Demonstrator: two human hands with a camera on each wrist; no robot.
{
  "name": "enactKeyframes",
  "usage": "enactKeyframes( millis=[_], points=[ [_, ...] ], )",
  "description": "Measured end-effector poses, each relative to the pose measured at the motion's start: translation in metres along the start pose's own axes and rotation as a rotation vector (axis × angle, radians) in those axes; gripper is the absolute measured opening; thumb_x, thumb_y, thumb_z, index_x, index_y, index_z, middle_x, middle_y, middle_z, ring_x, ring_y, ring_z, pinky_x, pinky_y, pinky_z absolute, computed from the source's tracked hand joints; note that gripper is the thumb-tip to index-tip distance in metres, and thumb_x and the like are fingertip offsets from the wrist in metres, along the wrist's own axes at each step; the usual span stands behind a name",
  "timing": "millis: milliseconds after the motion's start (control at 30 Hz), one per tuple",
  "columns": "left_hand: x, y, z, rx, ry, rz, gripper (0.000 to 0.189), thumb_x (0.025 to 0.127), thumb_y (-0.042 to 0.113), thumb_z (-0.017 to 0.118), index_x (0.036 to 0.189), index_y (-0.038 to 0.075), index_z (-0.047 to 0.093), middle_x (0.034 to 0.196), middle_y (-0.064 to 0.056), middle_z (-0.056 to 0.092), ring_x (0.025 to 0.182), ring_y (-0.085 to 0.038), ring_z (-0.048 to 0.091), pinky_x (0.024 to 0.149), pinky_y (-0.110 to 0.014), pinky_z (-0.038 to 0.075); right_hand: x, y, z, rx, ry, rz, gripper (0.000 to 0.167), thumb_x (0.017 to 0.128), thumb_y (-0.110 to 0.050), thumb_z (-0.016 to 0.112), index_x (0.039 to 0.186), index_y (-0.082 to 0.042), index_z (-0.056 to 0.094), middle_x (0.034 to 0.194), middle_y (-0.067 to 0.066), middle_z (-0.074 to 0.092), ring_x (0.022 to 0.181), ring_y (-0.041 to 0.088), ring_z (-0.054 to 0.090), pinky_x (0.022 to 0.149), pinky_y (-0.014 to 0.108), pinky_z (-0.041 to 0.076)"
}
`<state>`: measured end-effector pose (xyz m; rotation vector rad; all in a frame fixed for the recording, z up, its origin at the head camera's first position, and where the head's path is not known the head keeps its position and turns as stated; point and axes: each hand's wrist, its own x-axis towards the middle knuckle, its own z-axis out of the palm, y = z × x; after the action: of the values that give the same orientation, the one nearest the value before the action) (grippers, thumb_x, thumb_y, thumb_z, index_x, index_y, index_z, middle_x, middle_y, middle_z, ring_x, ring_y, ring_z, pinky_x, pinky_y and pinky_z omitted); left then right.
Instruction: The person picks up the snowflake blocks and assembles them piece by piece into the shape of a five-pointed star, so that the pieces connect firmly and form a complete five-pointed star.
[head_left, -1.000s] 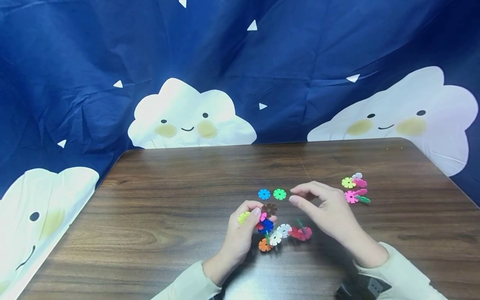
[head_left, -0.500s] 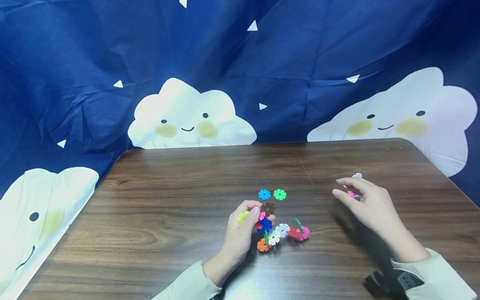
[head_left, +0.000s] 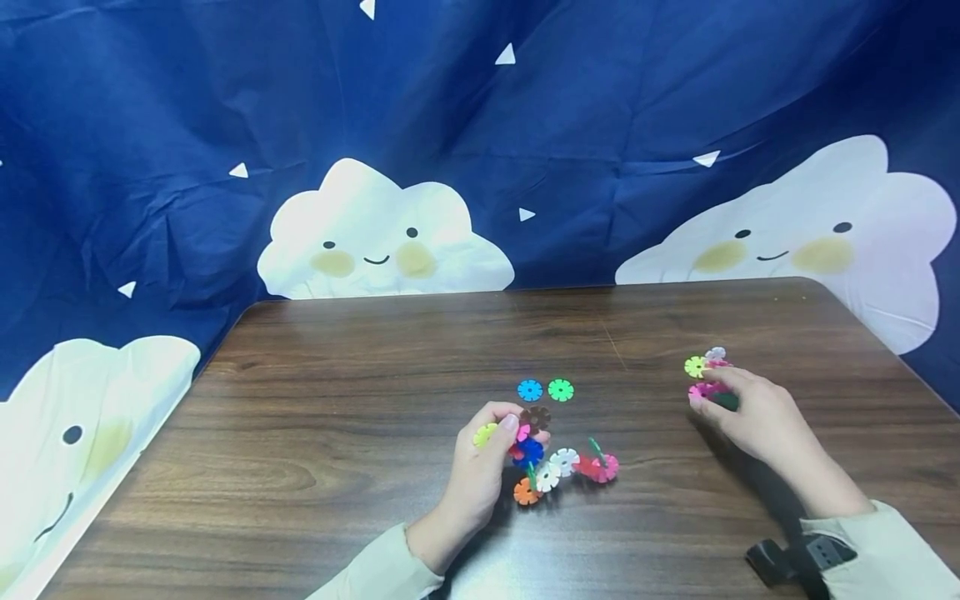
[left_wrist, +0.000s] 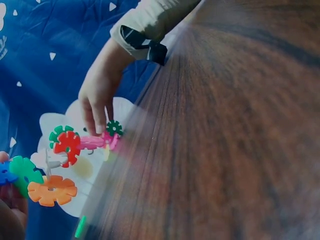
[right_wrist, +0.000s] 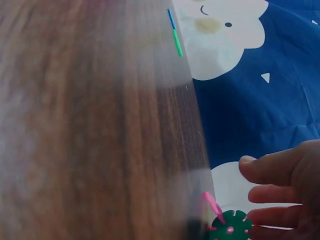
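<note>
My left hand [head_left: 480, 467] pinches a joined chain of notched plastic snowflake discs, thumb on top. The chain shows a brown disc [head_left: 536, 418], a dark blue disc [head_left: 529, 452], white, pink and red ones, and an orange disc [left_wrist: 52, 190] low down. A yellow disc [head_left: 484, 434] peeks out beside the left fingers. At the right, my right hand [head_left: 757, 417] reaches over a small cluster of discs, thumb and forefinger spread around a pink disc [head_left: 701, 392]. A dark green disc [right_wrist: 230, 226] of that cluster lies close to the right fingers, partly hidden by them in the head view.
A light blue disc [head_left: 529, 390] and a bright green disc [head_left: 560, 390] lie flat, side by side, on the brown wooden table [head_left: 360, 383]. Yellow-green and whitish discs [head_left: 716, 354] belong to the right-hand group. A blue cloth with clouds [head_left: 390, 233] hangs behind.
From near the bright green disc, my right hand has moved right to the small cluster, its fingertips lowering onto it. The left hand and its chain have barely shifted.
</note>
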<state>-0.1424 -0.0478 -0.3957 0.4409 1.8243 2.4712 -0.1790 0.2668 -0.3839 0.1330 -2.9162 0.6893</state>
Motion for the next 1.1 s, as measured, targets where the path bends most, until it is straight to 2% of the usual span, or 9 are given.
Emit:
enactKeyframes(
  millis=[200, 333, 733, 867, 967, 1033, 1100],
  points=[
    [0.0, 0.0, 0.0, 0.003, 0.004, 0.009, 0.031, 0.097, 0.015, 0.045, 0.103, -0.015, 0.048, 0.097, -0.043, 0.056, 0.081, -0.009, 0.068, 0.074, -0.029, 0.056, 0.002, 0.004, 0.006, -0.063, 0.043, -0.073, 0.052, 0.075, -0.017, 0.073, 0.114, 0.011, 0.054, 0.116, 0.04, 0.048, 0.107, 0.056, 0.043, 0.088, 0.065, 0.035],
    [0.0, -0.001, 0.0, 0.008, 0.008, 0.011, 0.03, 0.097, 0.015, 0.045, 0.103, -0.015, 0.049, 0.097, -0.043, 0.056, 0.082, -0.01, 0.068, 0.074, -0.029, 0.056, 0.003, 0.006, 0.009, -0.084, 0.062, -0.092, 0.05, 0.073, -0.012, 0.074, 0.111, 0.013, 0.055, 0.115, 0.04, 0.048, 0.104, 0.057, 0.043, 0.088, 0.065, 0.035],
    [-0.001, -0.002, 0.0, 0.009, 0.024, -0.016, 0.033, 0.097, 0.019, 0.047, 0.103, -0.014, 0.049, 0.098, -0.04, 0.057, 0.082, -0.01, 0.068, 0.077, -0.031, 0.056, 0.002, 0.012, 0.012, -0.073, 0.088, -0.04, 0.049, 0.07, -0.012, 0.076, 0.105, 0.014, 0.054, 0.107, 0.038, 0.048, 0.098, 0.055, 0.044, 0.085, 0.064, 0.036],
    [-0.001, -0.001, 0.0, 0.009, 0.022, -0.014, 0.032, 0.096, 0.018, 0.047, 0.103, -0.013, 0.049, 0.098, -0.041, 0.057, 0.083, -0.01, 0.068, 0.077, -0.032, 0.056, 0.001, 0.011, 0.012, -0.066, 0.131, -0.025, 0.038, 0.069, -0.011, 0.077, 0.091, 0.01, 0.054, 0.09, 0.03, 0.052, 0.081, 0.044, 0.049, 0.071, 0.055, 0.041],
    [-0.001, -0.001, 0.0, 0.008, 0.018, -0.011, 0.032, 0.096, 0.018, 0.047, 0.103, -0.013, 0.049, 0.098, -0.041, 0.057, 0.083, -0.01, 0.068, 0.078, -0.032, 0.056, 0.001, 0.011, 0.012, -0.071, 0.153, -0.012, 0.033, 0.069, -0.01, 0.077, 0.082, 0.004, 0.05, 0.076, 0.019, 0.049, 0.067, 0.032, 0.045, 0.057, 0.042, 0.038],
    [-0.001, -0.001, 0.0, 0.008, 0.016, -0.012, 0.032, 0.096, 0.017, 0.047, 0.103, -0.014, 0.049, 0.099, -0.041, 0.057, 0.082, -0.01, 0.068, 0.078, -0.031, 0.056, 0.001, 0.01, 0.012, -0.073, 0.16, -0.007, 0.032, 0.069, -0.009, 0.076, 0.08, 0.001, 0.048, 0.071, 0.014, 0.047, 0.064, 0.028, 0.043, 0.054, 0.037, 0.034],
    [-0.001, -0.001, 0.001, 0.008, 0.016, -0.014, 0.032, 0.096, 0.017, 0.047, 0.103, -0.014, 0.049, 0.099, -0.041, 0.057, 0.083, -0.009, 0.068, 0.077, -0.03, 0.056, 0.001, 0.01, 0.012, -0.067, 0.165, -0.003, 0.031, 0.071, -0.008, 0.075, 0.082, 0.001, 0.047, 0.07, 0.015, 0.049, 0.062, 0.029, 0.044, 0.053, 0.038, 0.035]
  ],
)
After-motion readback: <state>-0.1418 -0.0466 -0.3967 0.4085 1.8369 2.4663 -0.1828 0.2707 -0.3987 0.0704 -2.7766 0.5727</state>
